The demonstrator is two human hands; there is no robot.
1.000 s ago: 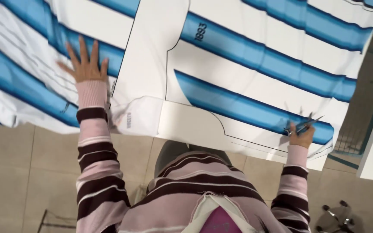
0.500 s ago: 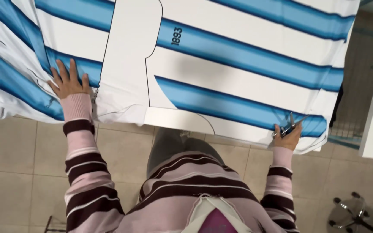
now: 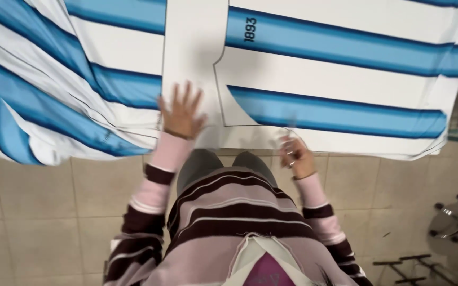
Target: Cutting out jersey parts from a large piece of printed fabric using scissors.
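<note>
A blue and white striped fabric (image 3: 345,79) lies spread over a table. On top of it rests a white paper pattern piece (image 3: 194,47) with a curved cut edge. My left hand (image 3: 181,112) presses flat on the pattern's lower part, fingers spread. My right hand (image 3: 294,156) is at the front edge of the table, just right of the pattern's bottom corner. It is blurred, with its fingers curled around a thin pen-like tool. Striped pink and dark sleeves cover both arms.
More striped fabric (image 3: 22,122) lies in loose folds at the left and hangs over the table's front edge. Below is a beige tiled floor (image 3: 43,212). The wheeled base of a chair (image 3: 454,228) stands at the lower right, with a dark metal frame (image 3: 404,262) beside it.
Both hands moved toward the middle. The left hand went from the striped fabric at the left onto the paper pattern. The right hand slid left along the front edge.
</note>
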